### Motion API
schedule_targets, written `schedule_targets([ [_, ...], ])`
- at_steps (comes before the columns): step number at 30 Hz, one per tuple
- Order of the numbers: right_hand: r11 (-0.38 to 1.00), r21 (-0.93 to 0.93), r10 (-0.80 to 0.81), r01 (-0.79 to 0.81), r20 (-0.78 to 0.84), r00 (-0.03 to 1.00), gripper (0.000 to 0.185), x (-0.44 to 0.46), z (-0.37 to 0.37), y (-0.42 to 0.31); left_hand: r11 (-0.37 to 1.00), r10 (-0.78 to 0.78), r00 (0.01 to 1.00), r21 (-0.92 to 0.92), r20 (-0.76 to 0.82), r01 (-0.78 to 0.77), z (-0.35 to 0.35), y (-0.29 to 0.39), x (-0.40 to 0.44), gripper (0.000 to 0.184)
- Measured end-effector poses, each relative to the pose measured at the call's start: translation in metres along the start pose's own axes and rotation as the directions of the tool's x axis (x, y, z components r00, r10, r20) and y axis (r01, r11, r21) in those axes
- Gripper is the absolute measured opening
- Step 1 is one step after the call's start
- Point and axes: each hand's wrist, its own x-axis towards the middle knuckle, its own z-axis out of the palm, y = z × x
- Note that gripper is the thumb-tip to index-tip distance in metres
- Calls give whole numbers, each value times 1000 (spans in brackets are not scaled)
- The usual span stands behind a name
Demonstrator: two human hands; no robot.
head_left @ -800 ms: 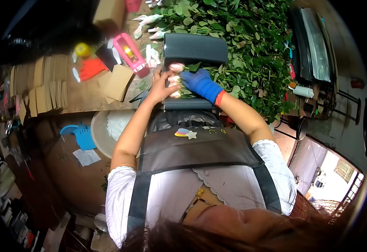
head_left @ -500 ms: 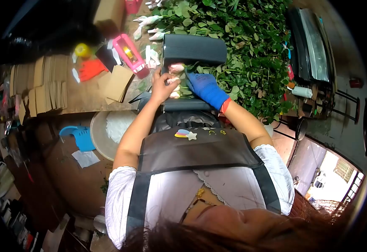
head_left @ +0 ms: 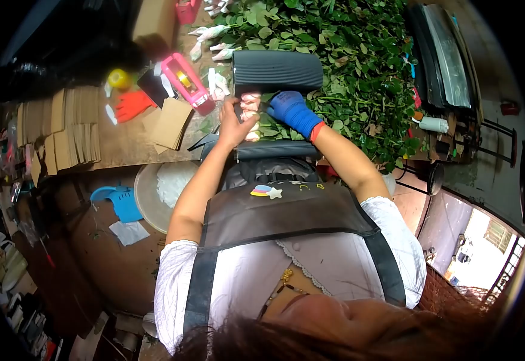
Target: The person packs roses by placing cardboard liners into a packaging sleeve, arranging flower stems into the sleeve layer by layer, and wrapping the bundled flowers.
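Pale pink roses (head_left: 250, 104) lie in a row between two dark ribbed pads, a far pad (head_left: 278, 70) and a near pad (head_left: 274, 150). My bare left hand (head_left: 232, 124) is at the left side of the blooms, thumb and fingers apart, touching the flower heads. My right hand (head_left: 294, 112), in a blue glove with a red cuff, is to the right of the blooms. Its fingers are curled over the rose stems and leaves; the fingertips are partly hidden.
A large heap of leafy rose stems (head_left: 359, 78) covers the table's right side. Left of the pads are a pink tape dispenser (head_left: 185, 83), cardboard pieces (head_left: 172, 123), an orange glove (head_left: 133, 105) and stacked cardboard (head_left: 73, 126). Wrapped rose heads (head_left: 211, 33) lie farther back.
My left fingers have spread from a pinch over the blooms and drawn slightly left. My gloved hand has shifted a little right and away from me, its fingers more curled.
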Motion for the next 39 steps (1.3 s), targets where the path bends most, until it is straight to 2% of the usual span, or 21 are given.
schedule_targets([
  [2, 999, 2, -53, 53, -68, 996, 37, 4, 16, 9, 991, 115, 991, 72, -71, -110, 2, -1, 1, 66],
  [5, 996, -23, -87, 85, -91, 992, 35, 1, 22, 5, 997, 79, 994, 10, 81, -80, 0, -19, 20, 69],
  [7, 995, -44, -89, 86, -69, 994, 34, 1, 19, 9, 998, 18, 995, -55, 98, -13, -5, -6, 27, 49],
  [9, 996, -32, -88, 87, -31, 996, 35, 3, 20, 10, 998, 63, 998, -7, -2, -63, 1, 0, 22, 45],
  [13, 931, 356, 85, 78, -420, 903, 34, -23, -1, -5, 996, 84, 993, 9, -78, -83, 7, -8, 21, 43],
  [15, 957, 287, 91, 31, -400, 912, 30, -14, 6, -12, 996, 69, 994, -52, -82, -73, 6, -2, 16, 43],
  [16, 966, 257, 89, 16, -392, 915, 30, -9, 6, -14, 995, 96, 992, 24, -87, -94, 7, -6, 16, 43],
  [18, 979, 204, 80, 10, -427, 901, 26, -6, 8, -16, 994, 113, 989, 19, -91, -112, 10, -8, 17, 43],
  [21, 989, 140, 98, -49, -362, 927, 25, -2, 5, -21, 995, 88, 994, 46, -67, -85, 10, -13, 14, 44],
  [24, 984, 177, 68, 10, -429, 901, 22, -1, 2, -25, 994, 90, 995, 72, -46, -86, 9, -14, 15, 44],
  [27, 970, 215, -41, 116, -324, 945, 32, -1, 15, -6, 995, 64, 998, 78, 23, -66, 1, -9, 18, 45],
  [28, 942, 325, 15, 90, -308, 951, 34, -19, 0, -4, 992, 72, 997, 98, 23, -74, 1, -6, 19, 46],
  [30, 805, 500, 118, 320, -663, 739, 31, -49, -22, 4, 990, 71, 997, 122, 15, -72, 1, -6, 19, 46],
  [31, 650, 687, 310, 324, -629, 713, 27, -61, -37, 8, 986, 78, 997, 145, 13, -79, 2, -9, 18, 45],
  [32, 779, 613, 418, 130, -663, 621, 25, -69, -49, 25, 988, 68, 998, 139, 5, -68, 2, -9, 17, 45],
  [33, 848, 515, 411, 123, -787, 460, 25, -62, -50, 51, 989, 63, 998, 134, 2, -63, 3, -9, 17, 45],
  [34, 855, 509, 469, -101, -675, 570, 31, -60, -56, 71, 990, 63, 998, 130, 3, -62, 4, -9, 18, 45],
  [36, 791, 566, 468, -230, -319, 824, 32, -37, -49, 106, 990, 51, 999, 133, 14, -53, 3, -5, 17, 45],
  [37, 765, 570, 435, -300, -114, 893, 33, -30, -39, 119, 989, 46, 999, 137, 18, -48, 1, -4, 18, 45],
  [38, 600, 780, 223, 177, -375, 900, 36, -31, -21, 132, 987, 50, 998, 151, 27, -54, 1, -8, 19, 46],
  [39, 580, 765, 230, 280, -484, 844, 37, -40, -26, 135, 985, 53, 998, 163, 33, -58, 2, -14, 20, 46],
])
